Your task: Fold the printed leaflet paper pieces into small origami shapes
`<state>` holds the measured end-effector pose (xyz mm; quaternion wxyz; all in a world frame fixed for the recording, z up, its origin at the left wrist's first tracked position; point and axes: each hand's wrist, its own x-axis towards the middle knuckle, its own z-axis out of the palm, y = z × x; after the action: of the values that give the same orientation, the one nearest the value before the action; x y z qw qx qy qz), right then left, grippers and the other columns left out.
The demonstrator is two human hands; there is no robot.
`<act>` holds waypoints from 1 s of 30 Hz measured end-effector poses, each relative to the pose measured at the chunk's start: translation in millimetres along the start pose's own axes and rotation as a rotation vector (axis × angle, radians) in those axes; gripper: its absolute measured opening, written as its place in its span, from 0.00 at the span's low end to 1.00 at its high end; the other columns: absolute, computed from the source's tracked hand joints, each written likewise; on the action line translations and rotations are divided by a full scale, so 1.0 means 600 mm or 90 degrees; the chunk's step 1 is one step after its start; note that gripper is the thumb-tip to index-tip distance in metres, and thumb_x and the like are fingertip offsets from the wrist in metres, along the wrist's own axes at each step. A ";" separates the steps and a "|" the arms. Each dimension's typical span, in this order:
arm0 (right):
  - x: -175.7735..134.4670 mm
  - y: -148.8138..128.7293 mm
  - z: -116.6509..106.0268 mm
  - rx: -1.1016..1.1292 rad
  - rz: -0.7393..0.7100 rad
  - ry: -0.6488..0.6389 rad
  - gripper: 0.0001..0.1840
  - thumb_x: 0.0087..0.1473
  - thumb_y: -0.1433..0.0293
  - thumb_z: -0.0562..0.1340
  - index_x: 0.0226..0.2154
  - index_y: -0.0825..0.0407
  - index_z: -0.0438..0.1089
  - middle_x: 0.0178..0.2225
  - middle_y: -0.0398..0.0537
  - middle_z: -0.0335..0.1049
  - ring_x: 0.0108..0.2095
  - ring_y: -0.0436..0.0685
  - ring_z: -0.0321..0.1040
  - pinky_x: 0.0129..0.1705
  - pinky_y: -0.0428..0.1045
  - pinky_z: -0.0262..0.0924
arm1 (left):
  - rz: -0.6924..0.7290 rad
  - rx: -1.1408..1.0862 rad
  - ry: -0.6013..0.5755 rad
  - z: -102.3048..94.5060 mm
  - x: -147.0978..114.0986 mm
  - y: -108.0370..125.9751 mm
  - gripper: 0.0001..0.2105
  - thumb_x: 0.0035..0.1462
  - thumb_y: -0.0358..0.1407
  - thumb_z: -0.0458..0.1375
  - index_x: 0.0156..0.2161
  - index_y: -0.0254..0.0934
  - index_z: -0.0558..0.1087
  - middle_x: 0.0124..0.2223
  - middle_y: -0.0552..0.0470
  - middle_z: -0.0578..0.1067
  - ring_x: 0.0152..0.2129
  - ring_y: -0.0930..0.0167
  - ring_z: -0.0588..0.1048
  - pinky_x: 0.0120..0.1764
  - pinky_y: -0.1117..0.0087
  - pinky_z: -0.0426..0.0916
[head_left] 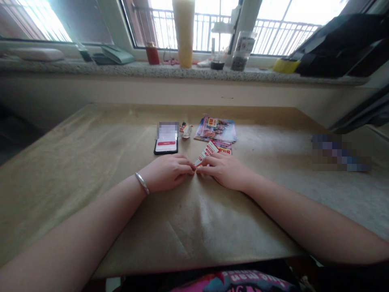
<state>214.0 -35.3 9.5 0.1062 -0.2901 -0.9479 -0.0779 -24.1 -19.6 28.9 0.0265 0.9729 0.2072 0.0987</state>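
A narrow folded paper strip [206, 152], white with red print, slants across the table between my two hands. At its near tip, the closed fingertips of my left hand [167, 172], which has a silver bangle at the wrist, pinch the paper. My right hand [226, 170] lies over the strip's lower right side, fingers bent and pressed on it. The fingertips of both hands nearly meet. Just beyond my left hand lies a phone [166, 144] with a lit screen. A stack of colourful printed leaflets [220, 129] sits beyond my right hand.
Beside the phone is a crumpled bit of paper [186, 131]. A blurred-out flat item [338, 153] lies at the table's right. The granite windowsill [121, 71] behind holds a tall yellow cylinder [184, 36], a red container [152, 54], clear containers and a black bag [337, 48].
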 end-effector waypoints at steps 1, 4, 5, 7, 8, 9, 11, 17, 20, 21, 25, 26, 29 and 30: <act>0.000 0.000 -0.001 0.003 0.002 -0.005 0.16 0.61 0.70 0.53 0.49 0.43 0.68 0.43 0.49 0.69 0.42 0.56 0.61 0.38 0.50 0.52 | -0.002 0.001 -0.001 0.000 0.000 0.000 0.14 0.56 0.26 0.51 0.43 0.40 0.75 0.44 0.52 0.77 0.40 0.71 0.73 0.44 0.70 0.69; -0.001 0.002 -0.004 0.015 0.010 -0.019 0.17 0.58 0.73 0.55 0.48 0.44 0.69 0.43 0.49 0.69 0.43 0.57 0.61 0.38 0.50 0.52 | 0.000 0.007 -0.001 0.001 0.001 0.000 0.14 0.56 0.26 0.50 0.44 0.39 0.74 0.44 0.51 0.76 0.40 0.70 0.73 0.44 0.69 0.68; -0.001 0.004 -0.005 0.018 0.013 -0.022 0.18 0.57 0.73 0.55 0.48 0.44 0.69 0.43 0.48 0.69 0.43 0.57 0.61 0.38 0.50 0.52 | 0.004 0.011 -0.001 0.001 0.002 0.001 0.15 0.57 0.26 0.50 0.45 0.38 0.74 0.44 0.50 0.76 0.40 0.70 0.73 0.44 0.69 0.68; -0.003 0.007 -0.006 0.021 0.014 -0.024 0.18 0.56 0.74 0.56 0.48 0.44 0.69 0.44 0.48 0.69 0.43 0.57 0.61 0.38 0.50 0.52 | 0.017 0.018 0.003 0.001 0.002 0.001 0.15 0.57 0.27 0.49 0.46 0.38 0.73 0.46 0.51 0.76 0.41 0.70 0.72 0.45 0.68 0.68; -0.004 0.008 -0.007 0.021 0.013 -0.022 0.18 0.55 0.74 0.55 0.47 0.44 0.69 0.44 0.47 0.70 0.43 0.58 0.61 0.39 0.51 0.52 | 0.021 0.021 0.003 0.001 0.003 0.002 0.15 0.58 0.27 0.49 0.47 0.39 0.73 0.46 0.51 0.76 0.41 0.69 0.72 0.45 0.68 0.68; -0.004 0.010 -0.008 0.021 0.013 -0.020 0.19 0.55 0.75 0.55 0.47 0.44 0.70 0.43 0.47 0.70 0.43 0.57 0.61 0.39 0.51 0.52 | 0.022 0.024 0.003 0.001 0.003 0.003 0.15 0.58 0.27 0.50 0.47 0.39 0.73 0.47 0.51 0.75 0.41 0.69 0.72 0.45 0.68 0.68; -0.006 0.013 -0.009 0.023 0.009 -0.017 0.19 0.54 0.76 0.55 0.46 0.44 0.70 0.43 0.47 0.70 0.43 0.57 0.61 0.40 0.51 0.52 | 0.012 0.028 -0.002 0.001 0.004 0.006 0.16 0.57 0.27 0.50 0.48 0.39 0.73 0.47 0.51 0.75 0.41 0.69 0.72 0.44 0.68 0.68; -0.012 0.024 -0.019 0.016 -0.001 -0.027 0.19 0.53 0.76 0.56 0.45 0.45 0.71 0.43 0.47 0.71 0.43 0.57 0.61 0.43 0.52 0.51 | 0.008 0.025 -0.004 0.000 0.003 0.006 0.15 0.57 0.27 0.50 0.47 0.39 0.73 0.47 0.51 0.75 0.41 0.68 0.72 0.45 0.66 0.68; -0.017 0.028 -0.024 0.008 0.001 -0.037 0.17 0.53 0.76 0.56 0.43 0.45 0.72 0.43 0.46 0.72 0.43 0.57 0.62 0.43 0.52 0.51 | 0.016 0.016 0.002 0.002 0.003 0.002 0.15 0.57 0.26 0.51 0.46 0.39 0.73 0.47 0.51 0.75 0.41 0.69 0.72 0.45 0.67 0.68; -0.018 0.029 -0.025 0.009 0.001 -0.040 0.17 0.52 0.76 0.56 0.42 0.45 0.72 0.43 0.46 0.72 0.44 0.57 0.62 0.44 0.52 0.51 | 0.017 0.013 0.004 0.002 0.003 0.001 0.14 0.57 0.26 0.51 0.45 0.39 0.73 0.47 0.51 0.75 0.41 0.69 0.72 0.45 0.68 0.68; -0.022 0.032 -0.026 0.016 0.000 -0.031 0.18 0.52 0.77 0.55 0.42 0.45 0.73 0.44 0.47 0.72 0.46 0.57 0.62 0.45 0.52 0.51 | 0.012 -0.006 -0.001 0.002 0.002 0.000 0.13 0.57 0.25 0.50 0.43 0.38 0.74 0.47 0.52 0.75 0.42 0.70 0.72 0.45 0.69 0.68; -0.023 0.033 -0.025 0.016 0.000 -0.029 0.19 0.52 0.77 0.55 0.42 0.45 0.73 0.44 0.46 0.72 0.46 0.57 0.62 0.45 0.52 0.52 | 0.009 -0.008 -0.003 0.002 0.001 0.000 0.13 0.57 0.25 0.50 0.43 0.38 0.74 0.47 0.52 0.76 0.42 0.70 0.72 0.45 0.69 0.68; -0.026 0.035 -0.025 0.009 0.004 -0.031 0.17 0.53 0.76 0.56 0.42 0.45 0.73 0.43 0.46 0.72 0.44 0.57 0.63 0.44 0.52 0.53 | 0.005 -0.005 -0.013 0.000 -0.001 -0.002 0.14 0.55 0.26 0.50 0.43 0.39 0.74 0.47 0.52 0.76 0.42 0.70 0.72 0.45 0.69 0.69; -0.027 0.036 -0.025 0.007 0.006 -0.032 0.17 0.53 0.76 0.56 0.42 0.46 0.73 0.43 0.46 0.73 0.43 0.57 0.64 0.44 0.52 0.53 | 0.005 -0.003 -0.016 -0.002 -0.002 -0.003 0.14 0.55 0.26 0.51 0.43 0.39 0.74 0.47 0.52 0.76 0.42 0.70 0.72 0.45 0.69 0.69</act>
<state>241.4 -29.5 21.7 0.0841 -0.2958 -0.9494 -0.0645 -26.1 -18.5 29.4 0.0309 0.9749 0.2027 0.0870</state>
